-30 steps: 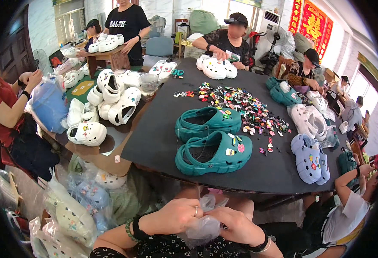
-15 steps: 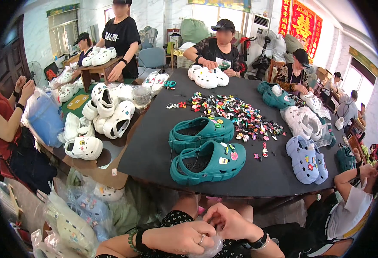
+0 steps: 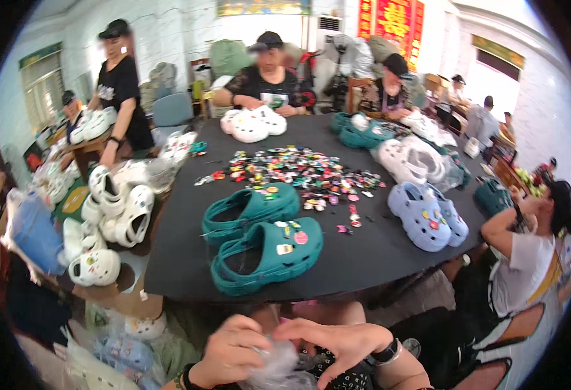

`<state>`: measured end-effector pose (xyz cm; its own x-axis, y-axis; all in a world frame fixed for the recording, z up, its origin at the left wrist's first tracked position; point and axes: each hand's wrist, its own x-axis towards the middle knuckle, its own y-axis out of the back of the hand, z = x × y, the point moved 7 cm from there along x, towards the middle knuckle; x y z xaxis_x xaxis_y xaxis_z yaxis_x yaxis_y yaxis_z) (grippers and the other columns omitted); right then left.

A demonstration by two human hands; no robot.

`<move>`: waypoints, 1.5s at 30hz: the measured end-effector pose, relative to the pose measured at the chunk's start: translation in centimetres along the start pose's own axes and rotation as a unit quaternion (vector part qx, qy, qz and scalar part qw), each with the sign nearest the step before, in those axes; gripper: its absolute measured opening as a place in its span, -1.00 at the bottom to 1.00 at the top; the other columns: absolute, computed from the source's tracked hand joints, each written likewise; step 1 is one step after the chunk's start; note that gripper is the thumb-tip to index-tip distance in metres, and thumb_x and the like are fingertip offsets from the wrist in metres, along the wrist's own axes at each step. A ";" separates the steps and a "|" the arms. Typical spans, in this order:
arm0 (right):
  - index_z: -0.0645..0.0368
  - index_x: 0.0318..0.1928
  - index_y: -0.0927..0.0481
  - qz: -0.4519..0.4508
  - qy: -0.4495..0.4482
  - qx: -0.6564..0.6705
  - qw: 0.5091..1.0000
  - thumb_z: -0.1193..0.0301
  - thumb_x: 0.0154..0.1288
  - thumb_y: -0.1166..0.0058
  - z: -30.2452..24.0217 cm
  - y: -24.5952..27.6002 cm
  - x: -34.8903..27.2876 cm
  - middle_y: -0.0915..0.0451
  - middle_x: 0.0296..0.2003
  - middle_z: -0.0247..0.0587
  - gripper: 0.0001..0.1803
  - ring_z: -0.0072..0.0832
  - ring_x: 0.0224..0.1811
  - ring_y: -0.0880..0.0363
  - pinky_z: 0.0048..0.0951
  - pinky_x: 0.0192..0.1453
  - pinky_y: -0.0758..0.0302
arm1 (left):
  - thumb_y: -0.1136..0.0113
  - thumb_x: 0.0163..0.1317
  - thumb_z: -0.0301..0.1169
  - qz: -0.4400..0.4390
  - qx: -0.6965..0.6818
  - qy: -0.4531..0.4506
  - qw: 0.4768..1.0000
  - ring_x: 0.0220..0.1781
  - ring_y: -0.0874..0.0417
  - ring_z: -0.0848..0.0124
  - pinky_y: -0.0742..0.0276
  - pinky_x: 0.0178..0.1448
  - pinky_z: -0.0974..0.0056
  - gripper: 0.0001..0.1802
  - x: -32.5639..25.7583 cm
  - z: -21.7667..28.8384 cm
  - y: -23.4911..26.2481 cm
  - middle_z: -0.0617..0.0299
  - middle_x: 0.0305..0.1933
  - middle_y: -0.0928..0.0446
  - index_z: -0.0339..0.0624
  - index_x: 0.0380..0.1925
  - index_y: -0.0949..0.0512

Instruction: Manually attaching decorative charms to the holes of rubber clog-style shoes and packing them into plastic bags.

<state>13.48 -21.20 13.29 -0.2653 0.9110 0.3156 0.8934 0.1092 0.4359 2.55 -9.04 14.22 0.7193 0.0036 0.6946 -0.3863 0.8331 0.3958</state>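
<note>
Low over my lap, my left hand (image 3: 232, 350) has its fingers closed on a crumpled clear plastic bag (image 3: 274, 365). My right hand (image 3: 344, 343) is spread beside the bag, thumb well apart from the fingers, with the fingertips close to its upper edge; whether they touch it I cannot tell. In front of both hands, a pair of green clogs stands at the near table edge: a near green clog (image 3: 302, 250) and a far green clog (image 3: 276, 203), both with colourful charms on their toes. Thin clear strands show by their heels.
A heap of small shoe charms (image 3: 285, 170) covers the middle of the black table (image 3: 357, 266). Lilac clogs (image 3: 419, 218) stand right, white clogs (image 3: 406, 159) behind them. Bagged clogs (image 3: 119, 351) lie low on the left. Co-workers sit or stand around the table.
My hands have parted from their pinch on the bag; the right has opened out, and more of the bag shows. The view has turned right, shifting the scene left.
</note>
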 end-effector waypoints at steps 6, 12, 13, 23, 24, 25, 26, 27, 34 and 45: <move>0.18 0.23 -0.42 0.143 -0.041 -0.013 0.989 0.46 0.14 -0.35 0.7 -1.1 1.1 -0.30 0.31 -0.08 -0.37 -0.24 0.32 -0.35 -0.26 0.18 -0.49 | -0.19 -0.21 -0.51 0.146 0.159 0.071 0.974 -0.21 -0.50 0.07 -0.41 -0.10 0.11 -0.90 -1.1 -0.7 2.4 0.07 -0.31 -0.57 -0.25 -0.59 -0.52; 0.16 -0.10 -0.54 0.145 -0.021 -0.028 0.989 0.47 0.20 -0.27 3.2 -0.7 -0.2 -0.33 0.29 -0.02 -0.74 -0.10 0.27 -0.39 -0.17 0.31 -0.38 | -0.17 -0.20 -0.59 0.098 0.064 0.094 0.989 -0.26 -0.47 0.11 -0.38 -0.13 0.13 -0.92 -0.7 -1.5 1.3 0.07 -0.37 -0.53 -0.33 -0.62 -0.47; 0.17 -0.21 -0.55 0.176 0.018 -0.039 0.983 0.48 0.22 -0.25 2.7 -0.2 -0.3 -0.34 0.27 0.00 -0.83 -0.11 0.23 -0.42 -0.20 0.28 -0.41 | -0.22 -0.19 -0.56 0.043 -0.014 0.053 0.998 -0.27 -0.49 0.11 -0.40 -0.16 0.14 -0.90 -0.3 -1.4 0.7 0.09 -0.40 -0.55 -0.32 -0.64 -0.48; 0.16 -0.26 -0.46 0.170 0.022 0.067 0.983 0.56 0.20 -0.25 2.7 -1.1 0.5 -0.50 0.18 0.00 -0.80 -0.19 -0.03 -0.62 -0.30 -0.03 -0.53 | -0.31 -0.15 -0.40 -0.157 -0.169 0.021 0.973 -0.28 -0.51 0.08 -0.42 -0.12 0.10 -0.78 0.9 0.7 -2.7 0.16 -0.42 -0.57 -0.21 -0.72 -0.45; 0.18 -0.28 -0.43 0.187 -0.016 0.072 0.980 0.58 0.17 -0.24 3.2 -0.9 0.4 -0.56 0.09 -0.06 -0.79 -0.24 -0.06 -0.62 -0.33 -0.03 -0.52 | -0.31 -0.13 -0.37 -0.129 -0.123 0.025 0.984 -0.26 -0.50 0.07 -0.42 -0.11 0.08 -0.78 0.8 0.6 -2.6 0.13 -0.38 -0.57 -0.21 -0.70 -0.46; 0.20 -0.30 -0.41 0.204 -0.054 0.077 0.974 0.59 0.15 -0.23 3.6 -0.7 0.2 -0.62 -0.01 -0.11 -0.78 -0.28 -0.08 -0.62 -0.36 -0.03 -0.52 | -0.30 -0.11 -0.35 -0.101 -0.078 0.029 0.991 -0.24 -0.50 0.06 -0.42 -0.10 0.07 -0.78 0.7 0.4 -2.4 0.10 -0.34 -0.57 -0.20 -0.67 -0.47; 0.22 -0.29 -0.43 0.242 -0.030 0.057 0.968 0.59 0.18 -0.21 3.3 -0.2 0.1 -0.65 -0.17 -0.18 -0.81 -0.34 -0.25 -0.62 -0.39 -0.17 -0.52 | -0.31 -0.11 -0.37 -0.110 -0.057 -0.003 0.992 -0.13 -0.50 0.03 -0.42 -0.07 0.06 -0.81 0.8 0.6 -2.1 0.06 -0.21 -0.57 -0.22 -0.61 -0.51; 0.22 -0.29 -0.43 0.242 -0.029 0.058 0.968 0.59 0.18 -0.21 3.1 0.0 0.1 -0.65 -0.17 -0.18 -0.81 -0.34 -0.25 -0.62 -0.39 -0.17 -0.52 | -0.31 -0.11 -0.37 -0.110 -0.057 -0.002 0.992 -0.13 -0.50 0.03 -0.42 -0.07 0.06 -0.81 0.7 0.8 -2.2 0.06 -0.21 -0.57 -0.22 -0.61 -0.51; 0.23 -0.26 -0.48 0.255 -0.062 0.047 0.964 0.60 0.24 -0.18 1.3 2.3 -1.1 -0.59 -0.34 -0.25 -0.87 -0.48 -0.28 -0.59 -0.45 -0.20 -0.50 | -0.27 0.06 -0.46 -0.068 0.023 0.044 0.996 0.13 -0.50 0.02 -0.43 0.18 0.01 -0.67 2.0 1.5 -0.7 0.04 -0.01 -0.55 -0.23 -0.12 -0.56; 0.20 -0.32 -0.53 0.368 0.094 -0.142 0.914 0.60 0.10 -0.31 -1.8 3.9 -0.9 -0.57 -0.31 -0.27 -0.81 -0.25 -0.20 -0.52 -0.31 -0.10 -0.48 | -0.18 0.14 -0.48 0.061 -0.342 0.469 0.812 0.04 -0.58 0.38 -0.53 0.14 0.20 -0.58 -7.3 -10.8 -3.4 0.17 -0.02 -0.52 -0.24 0.04 -0.40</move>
<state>16.53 -22.36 16.24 0.2880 0.6090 0.7390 0.7318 -0.6377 0.2403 4.84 -5.93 1.27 0.9472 0.2613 -0.1860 -0.3070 0.9062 -0.2909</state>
